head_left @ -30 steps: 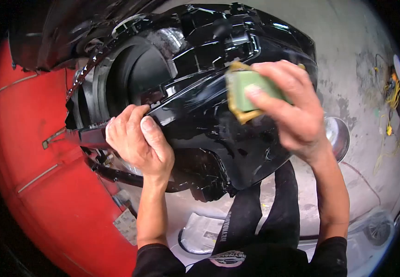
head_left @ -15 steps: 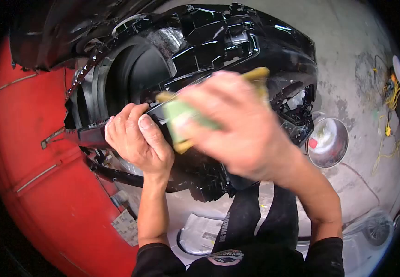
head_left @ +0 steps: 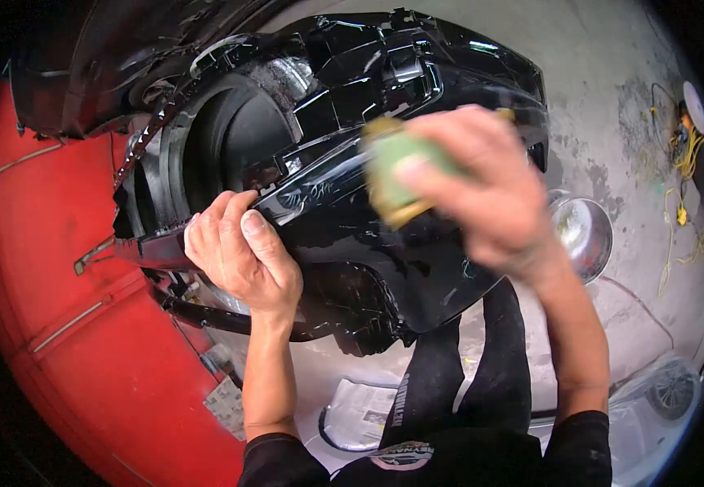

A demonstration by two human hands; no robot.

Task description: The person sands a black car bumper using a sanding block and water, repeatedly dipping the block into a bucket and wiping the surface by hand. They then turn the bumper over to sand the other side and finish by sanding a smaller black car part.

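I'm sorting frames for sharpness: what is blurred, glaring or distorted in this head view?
Head view: the right hand and its green sponge are motion-blurred; the left hand on the black bumper is sharp; bright reflections streak the bumper's gloss; fisheye distortion bends the red panel, with dark corners.

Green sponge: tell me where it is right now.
Head view, right of centre: the green sponge is in the right hand, pressed on the glossy black car panel.

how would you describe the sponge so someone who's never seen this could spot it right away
Start at the big glossy black car body panel that fills the middle of the view. Against its upper right part, the right hand presses a sponge. It is the only pale green thing there, with a yellow edge, bright against the black.
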